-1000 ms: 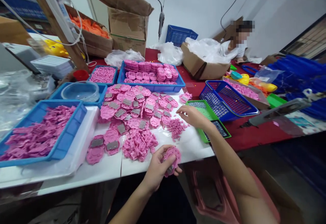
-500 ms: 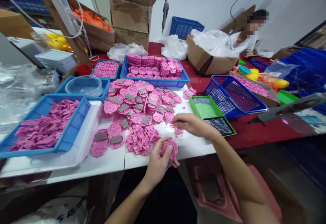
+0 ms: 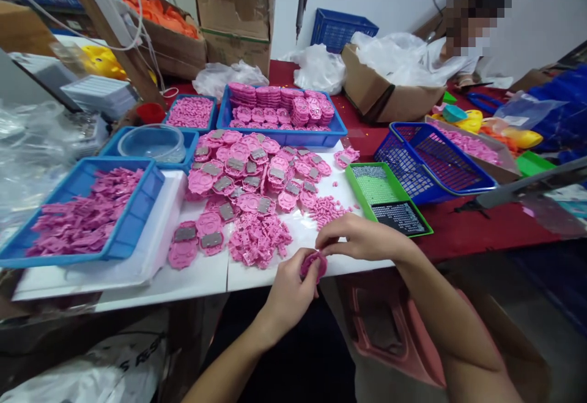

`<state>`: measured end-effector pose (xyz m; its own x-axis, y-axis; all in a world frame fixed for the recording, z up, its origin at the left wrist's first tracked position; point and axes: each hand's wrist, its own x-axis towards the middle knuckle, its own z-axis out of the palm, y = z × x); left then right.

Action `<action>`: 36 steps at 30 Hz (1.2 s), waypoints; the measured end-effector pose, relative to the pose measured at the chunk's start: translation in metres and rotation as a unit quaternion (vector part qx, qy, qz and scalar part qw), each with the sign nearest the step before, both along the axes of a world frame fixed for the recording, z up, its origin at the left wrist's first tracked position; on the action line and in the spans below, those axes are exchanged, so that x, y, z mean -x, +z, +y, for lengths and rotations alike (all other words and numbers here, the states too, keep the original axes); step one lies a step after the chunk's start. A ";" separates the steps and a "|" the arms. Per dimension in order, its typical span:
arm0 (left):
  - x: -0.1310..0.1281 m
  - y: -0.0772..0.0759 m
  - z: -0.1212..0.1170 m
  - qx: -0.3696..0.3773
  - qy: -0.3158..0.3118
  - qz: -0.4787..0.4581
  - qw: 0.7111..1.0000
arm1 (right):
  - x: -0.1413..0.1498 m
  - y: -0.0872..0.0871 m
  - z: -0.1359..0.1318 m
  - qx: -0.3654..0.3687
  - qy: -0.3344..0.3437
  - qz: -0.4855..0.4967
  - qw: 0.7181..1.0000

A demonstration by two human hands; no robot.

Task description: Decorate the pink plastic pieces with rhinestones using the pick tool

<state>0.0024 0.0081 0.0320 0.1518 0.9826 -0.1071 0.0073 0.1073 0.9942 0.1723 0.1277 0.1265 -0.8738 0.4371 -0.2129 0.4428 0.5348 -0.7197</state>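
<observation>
My left hand (image 3: 293, 287) grips a round pink plastic casing (image 3: 314, 267) just past the table's front edge. At the casing's upper edge, the fingertips of my right hand (image 3: 355, 236) are pinched together; whatever they hold is too small or hidden to make out. Beyond the right hand lies a scatter of tiny pink pieces (image 3: 328, 210). Left of it is a heap of small pink plastic parts (image 3: 257, 238). A large pile of pink casings with grey plates (image 3: 247, 167) spreads behind these.
A green tray (image 3: 389, 198) holds small metal pieces, right of the pile. Behind it stands a blue basket (image 3: 431, 164). Blue bins of pink parts stand at the left (image 3: 158, 192) and back (image 3: 284, 138). A screwdriver (image 3: 301, 2) hangs overhead. Another person sits at far right.
My right hand has come from the tiny pink pieces to the casing in my left hand. The casing is raised and turned slightly. The view has shifted a little.
</observation>
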 end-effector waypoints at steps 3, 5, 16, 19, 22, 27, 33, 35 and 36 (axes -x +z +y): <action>0.000 0.001 0.000 0.009 -0.010 0.002 1.000 | 0.001 0.003 0.000 0.005 0.013 -0.021 1.000; 0.000 0.001 -0.001 0.010 -0.017 0.012 1.000 | 0.001 0.004 -0.001 -0.002 0.016 -0.035 0.999; -0.004 -0.008 -0.003 0.031 -0.043 -0.013 0.999 | -0.001 0.002 -0.006 0.014 0.041 -0.078 0.996; -0.005 -0.012 -0.002 0.044 -0.039 -0.047 0.997 | 0.000 -0.001 -0.008 -0.010 0.036 -0.067 0.997; -0.004 -0.013 -0.001 0.034 -0.035 -0.044 0.998 | 0.001 -0.002 -0.011 -0.031 0.027 -0.072 0.997; -0.002 -0.013 -0.001 0.008 -0.020 -0.001 1.000 | 0.006 0.001 -0.014 -0.054 0.009 -0.105 0.993; 0.000 -0.015 0.004 -0.053 0.003 0.059 0.997 | 0.021 -0.006 -0.024 -0.120 -0.025 -0.192 0.974; 0.001 -0.016 0.006 -0.064 0.005 0.066 0.996 | 0.025 -0.011 -0.026 -0.142 -0.026 -0.211 0.967; 0.002 -0.016 0.006 -0.062 0.007 0.064 0.996 | 0.027 -0.014 -0.026 -0.144 -0.022 -0.215 0.966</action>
